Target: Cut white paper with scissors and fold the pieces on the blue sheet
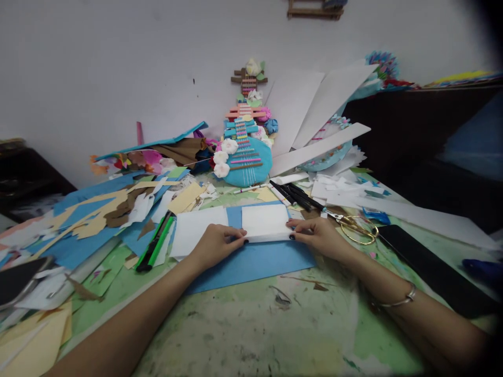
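While white paper (265, 221) is being pinched at near corners by left hand (218, 242) and right hand (320, 235), it's being held between both over blue sheet (255, 262); near edge running left-right, neither hand nearer.

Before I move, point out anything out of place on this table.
Brown and cream paper offcuts lie jumbled over blue sheets at left, looking untidy. Dark smudges mar the green tabletop in front. The white paper between the left hand and right hand looks undamaged.
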A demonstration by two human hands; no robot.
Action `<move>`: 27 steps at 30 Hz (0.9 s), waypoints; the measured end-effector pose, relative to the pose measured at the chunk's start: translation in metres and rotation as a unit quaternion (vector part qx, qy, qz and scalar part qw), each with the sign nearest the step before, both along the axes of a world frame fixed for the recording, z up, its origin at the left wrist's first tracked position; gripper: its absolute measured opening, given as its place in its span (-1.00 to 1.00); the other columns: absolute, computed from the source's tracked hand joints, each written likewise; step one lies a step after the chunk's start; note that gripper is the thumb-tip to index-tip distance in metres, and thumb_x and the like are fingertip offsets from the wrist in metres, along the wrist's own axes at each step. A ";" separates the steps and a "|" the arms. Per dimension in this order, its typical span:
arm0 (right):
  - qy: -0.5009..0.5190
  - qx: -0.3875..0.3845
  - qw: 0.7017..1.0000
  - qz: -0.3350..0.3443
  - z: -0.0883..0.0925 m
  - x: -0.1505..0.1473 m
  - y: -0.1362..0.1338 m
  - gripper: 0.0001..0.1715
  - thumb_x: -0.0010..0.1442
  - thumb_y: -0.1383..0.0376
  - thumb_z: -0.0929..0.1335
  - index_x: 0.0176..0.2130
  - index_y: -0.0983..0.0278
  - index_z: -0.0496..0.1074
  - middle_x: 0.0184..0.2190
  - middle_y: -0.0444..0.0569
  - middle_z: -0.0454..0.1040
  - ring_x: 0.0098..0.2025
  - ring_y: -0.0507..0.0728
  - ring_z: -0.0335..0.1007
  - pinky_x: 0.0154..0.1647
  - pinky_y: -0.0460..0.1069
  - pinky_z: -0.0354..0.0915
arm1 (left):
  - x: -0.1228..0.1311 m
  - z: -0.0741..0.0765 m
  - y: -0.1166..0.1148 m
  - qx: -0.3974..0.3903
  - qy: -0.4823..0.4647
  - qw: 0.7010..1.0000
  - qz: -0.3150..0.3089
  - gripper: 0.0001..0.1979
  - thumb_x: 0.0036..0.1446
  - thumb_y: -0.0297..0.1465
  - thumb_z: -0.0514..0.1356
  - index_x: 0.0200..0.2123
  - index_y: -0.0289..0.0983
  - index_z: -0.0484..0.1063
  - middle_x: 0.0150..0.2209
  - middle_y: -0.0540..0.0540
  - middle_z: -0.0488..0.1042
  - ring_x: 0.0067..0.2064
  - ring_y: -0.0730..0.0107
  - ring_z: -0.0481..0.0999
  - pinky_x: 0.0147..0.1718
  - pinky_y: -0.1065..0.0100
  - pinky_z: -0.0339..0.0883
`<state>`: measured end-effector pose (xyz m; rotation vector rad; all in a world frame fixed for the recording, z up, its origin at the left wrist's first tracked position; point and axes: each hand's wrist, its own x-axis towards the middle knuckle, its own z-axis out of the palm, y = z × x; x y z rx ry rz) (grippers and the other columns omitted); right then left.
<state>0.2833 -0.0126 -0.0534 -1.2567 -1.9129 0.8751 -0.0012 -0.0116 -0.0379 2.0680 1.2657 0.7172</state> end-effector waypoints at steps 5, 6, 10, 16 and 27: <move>-0.033 0.018 0.999 -0.015 -0.003 -0.001 0.002 -0.85 0.01 0.27 0.37 -0.53 0.27 0.46 -0.10 0.09 0.51 0.06 0.25 0.34 0.10 0.15 0.20 | 0.000 -0.002 0.003 -0.040 -0.034 0.998 0.021 -0.85 -0.04 -0.32 0.21 -0.48 -0.26 0.54 -0.23 -0.08 0.58 -0.15 0.26 0.55 -0.13 0.29 0.43; -0.042 0.022 0.999 -0.021 -0.004 -0.002 0.002 -0.85 0.01 0.27 0.37 -0.54 0.27 0.45 -0.08 0.09 0.50 0.07 0.25 0.34 0.10 0.15 0.19 | 0.000 -0.002 0.004 -0.043 -0.034 0.998 0.025 -0.85 -0.05 -0.32 0.22 -0.50 -0.26 0.53 -0.24 -0.08 0.58 -0.16 0.26 0.55 -0.13 0.29 0.43; -0.071 0.025 0.996 -0.039 -0.003 -0.004 0.003 -0.84 0.01 0.27 0.37 -0.55 0.28 0.44 -0.01 0.11 0.45 0.10 0.25 0.30 0.12 0.14 0.14 | 0.001 -0.003 0.006 -0.025 -0.007 0.999 0.033 -0.85 -0.05 -0.32 0.21 -0.53 -0.26 0.53 -0.25 -0.08 0.58 -0.20 0.28 0.54 -0.16 0.30 0.40; -0.099 0.051 0.993 -0.034 -0.004 -0.004 0.003 -0.85 0.03 0.29 0.35 -0.53 0.28 0.43 0.03 0.11 0.41 0.15 0.23 0.23 0.14 0.14 0.10 | 0.005 -0.005 0.004 0.032 0.032 0.998 0.046 -0.84 -0.02 -0.33 0.18 -0.54 -0.25 0.50 -0.23 -0.07 0.53 -0.22 0.31 0.50 -0.22 0.30 0.35; -0.131 0.069 0.988 -0.042 -0.004 -0.007 0.000 -0.86 0.08 0.31 0.31 -0.49 0.28 0.39 0.06 0.10 0.36 0.20 0.28 0.07 0.14 0.23 0.06 | 0.007 -0.014 0.003 0.097 0.128 0.985 0.061 -0.84 0.07 -0.35 0.10 -0.48 -0.25 0.42 0.00 -0.12 0.37 0.08 0.11 0.24 0.04 -0.03 0.11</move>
